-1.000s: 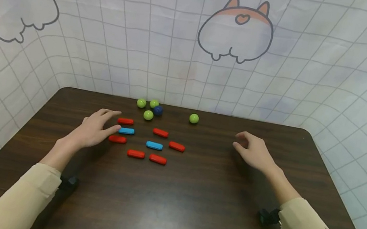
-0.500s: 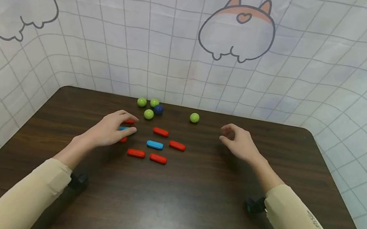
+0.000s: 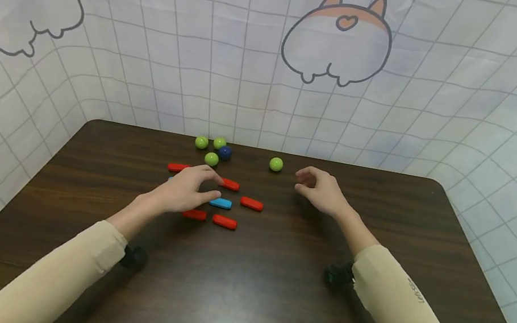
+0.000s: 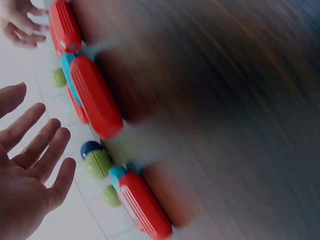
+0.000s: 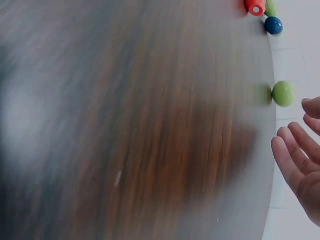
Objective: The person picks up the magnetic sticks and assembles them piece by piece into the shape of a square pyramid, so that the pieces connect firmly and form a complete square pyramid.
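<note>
In the head view my left hand (image 3: 185, 190) hovers over the group of red and blue pieces, fingers loosely bent, holding nothing. It partly covers a blue piece (image 3: 222, 203) and a red piece (image 3: 195, 214). The left wrist view shows that hand (image 4: 30, 175) with fingers spread beside several red pieces (image 4: 95, 97). My right hand (image 3: 324, 191) is above the table, right of a lone green ball (image 3: 276, 164), its fingers loosely curved around nothing. In the right wrist view the hand (image 5: 302, 162) is near the green ball (image 5: 283, 94).
Three green balls (image 3: 211, 159) and a dark blue ball (image 3: 225, 153) lie near the back edge of the dark wooden table (image 3: 235, 296). More red pieces (image 3: 251, 203) lie right of the left hand. A white grid-patterned cloth (image 3: 183, 27) stands behind.
My left hand has moved right, from the left side of the pieces to over them. My right hand has moved left toward the lone green ball. The pieces and balls show no clear shift.
</note>
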`<state>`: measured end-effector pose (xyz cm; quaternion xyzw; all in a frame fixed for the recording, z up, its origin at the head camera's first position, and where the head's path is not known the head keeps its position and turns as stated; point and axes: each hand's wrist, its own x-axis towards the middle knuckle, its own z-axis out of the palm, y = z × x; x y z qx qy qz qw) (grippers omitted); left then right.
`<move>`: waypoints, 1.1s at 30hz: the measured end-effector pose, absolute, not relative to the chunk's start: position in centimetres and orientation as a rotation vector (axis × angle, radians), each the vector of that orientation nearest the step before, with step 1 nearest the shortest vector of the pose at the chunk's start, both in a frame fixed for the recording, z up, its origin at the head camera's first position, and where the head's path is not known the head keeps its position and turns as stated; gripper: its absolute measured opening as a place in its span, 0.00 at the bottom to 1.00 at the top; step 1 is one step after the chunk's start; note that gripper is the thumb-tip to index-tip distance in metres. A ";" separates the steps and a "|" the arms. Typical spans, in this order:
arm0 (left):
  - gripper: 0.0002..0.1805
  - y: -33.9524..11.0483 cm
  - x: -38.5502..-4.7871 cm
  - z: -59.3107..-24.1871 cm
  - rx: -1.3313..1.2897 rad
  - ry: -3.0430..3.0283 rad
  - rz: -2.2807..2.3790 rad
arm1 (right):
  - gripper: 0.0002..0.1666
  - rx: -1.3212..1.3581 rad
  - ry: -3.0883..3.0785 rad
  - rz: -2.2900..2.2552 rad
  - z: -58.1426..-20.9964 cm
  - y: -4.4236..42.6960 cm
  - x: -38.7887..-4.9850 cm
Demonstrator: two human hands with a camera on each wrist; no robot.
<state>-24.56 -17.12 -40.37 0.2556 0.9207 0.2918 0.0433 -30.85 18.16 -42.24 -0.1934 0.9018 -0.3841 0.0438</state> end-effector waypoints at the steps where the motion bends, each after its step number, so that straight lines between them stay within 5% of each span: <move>1: 0.19 -16.8 -24.6 -40.4 0.792 2.812 0.896 | 0.22 -0.588 2.753 -1.179 -42.3 17.9 -31.0; 23: 0.15 -11.6 -27.0 -41.6 0.860 2.774 0.817 | 0.25 -0.342 2.691 -1.347 -43.0 13.8 -34.7; 33: 0.16 -11.1 -27.3 -41.7 0.792 2.731 0.824 | 0.29 -0.436 2.695 -1.252 -43.2 13.2 -35.5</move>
